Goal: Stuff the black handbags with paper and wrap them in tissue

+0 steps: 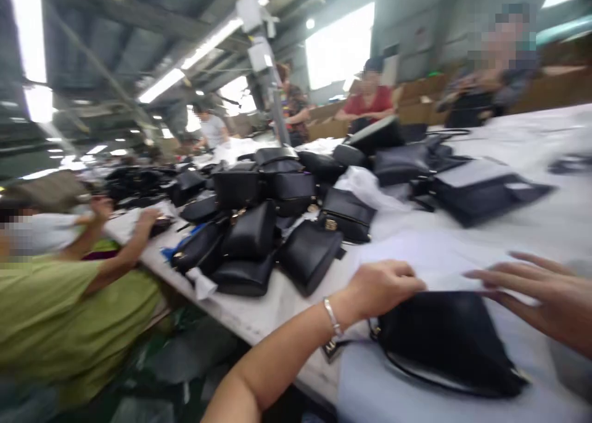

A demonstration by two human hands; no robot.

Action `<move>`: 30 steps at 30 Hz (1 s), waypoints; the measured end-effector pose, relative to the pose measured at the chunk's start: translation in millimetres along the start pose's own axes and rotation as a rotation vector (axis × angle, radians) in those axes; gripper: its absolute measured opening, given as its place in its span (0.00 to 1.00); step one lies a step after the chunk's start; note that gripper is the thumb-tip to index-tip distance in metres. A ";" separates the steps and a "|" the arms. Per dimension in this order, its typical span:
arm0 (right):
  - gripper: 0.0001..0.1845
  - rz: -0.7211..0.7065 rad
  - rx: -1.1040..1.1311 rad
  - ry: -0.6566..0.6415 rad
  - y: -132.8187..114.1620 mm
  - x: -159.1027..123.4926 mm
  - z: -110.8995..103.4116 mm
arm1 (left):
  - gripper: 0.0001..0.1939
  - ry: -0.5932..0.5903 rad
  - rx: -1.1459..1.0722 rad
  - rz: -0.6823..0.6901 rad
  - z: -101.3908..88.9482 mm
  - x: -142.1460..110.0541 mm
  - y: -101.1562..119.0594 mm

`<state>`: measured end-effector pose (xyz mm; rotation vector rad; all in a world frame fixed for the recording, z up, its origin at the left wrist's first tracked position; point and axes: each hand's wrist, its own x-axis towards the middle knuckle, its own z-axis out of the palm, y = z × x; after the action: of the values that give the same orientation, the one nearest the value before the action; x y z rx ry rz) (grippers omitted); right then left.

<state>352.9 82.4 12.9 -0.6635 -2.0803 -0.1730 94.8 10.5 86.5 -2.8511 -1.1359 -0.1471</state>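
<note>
A black handbag [444,343] lies on the white table [462,244] right in front of me. My left hand [382,287], with a bracelet at the wrist, rests on the bag's upper left edge, its fingers curled over it. My right hand [541,293] hovers at the bag's upper right with its fingers stretched out and apart, holding nothing. A thin strap runs along the bag's lower edge.
A heap of several black handbags [268,225] fills the table's middle. A flat dark bag [481,192] lies at the right. A person in a green shirt [60,312] works at the left; other people stand at the far side by cardboard boxes [416,102].
</note>
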 end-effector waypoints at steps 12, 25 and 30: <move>0.17 0.188 -0.261 -0.217 -77.0 -73.8 -24.3 | 0.10 0.298 -0.108 0.023 66.3 -26.3 16.5; 0.12 0.288 -0.192 -0.051 -81.0 -80.3 -21.7 | 0.23 0.402 -0.255 -0.130 83.9 -17.4 43.3; 0.12 0.324 -0.223 -0.019 -81.1 -65.6 -27.7 | 0.10 0.406 -0.272 -0.162 74.6 -10.0 39.3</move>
<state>359.8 -21.9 -14.0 -1.1298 -1.9559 -0.2153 119.4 -17.3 10.2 -2.7450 -1.3321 -0.9074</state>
